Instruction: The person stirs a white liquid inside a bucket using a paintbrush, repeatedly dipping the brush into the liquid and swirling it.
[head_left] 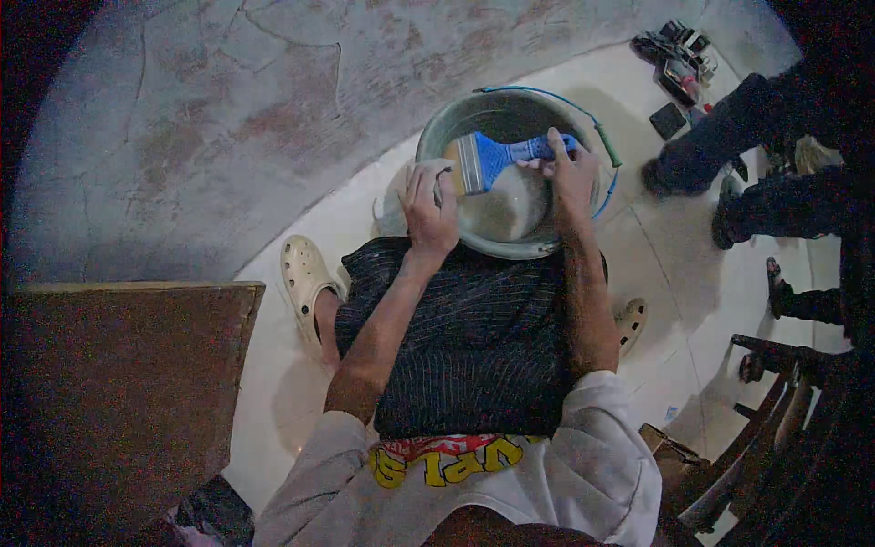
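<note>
A wide paintbrush (497,161) with a blue handle, a metal ferrule and pale bristles lies sideways above a grey bucket (428,137). The end of its handle is pinched in my right hand (572,173), over the bucket's right side. At the bristle end, my left hand (431,217) is closed with curled fingers against the bristles, whose tips it partly hides. Pale matter, too blurred to name, shows at the bottom of the bucket. The bucket's blue wire handle with a green grip (605,146) hangs out to the right.
A rough grey wall (246,137) rises beyond the bucket. To the left stands a brown wooden panel (128,383). Other people's dark-trousered legs (720,137) are at the right, near a pile of small items (679,64). A wooden chair (756,428) stands at lower right.
</note>
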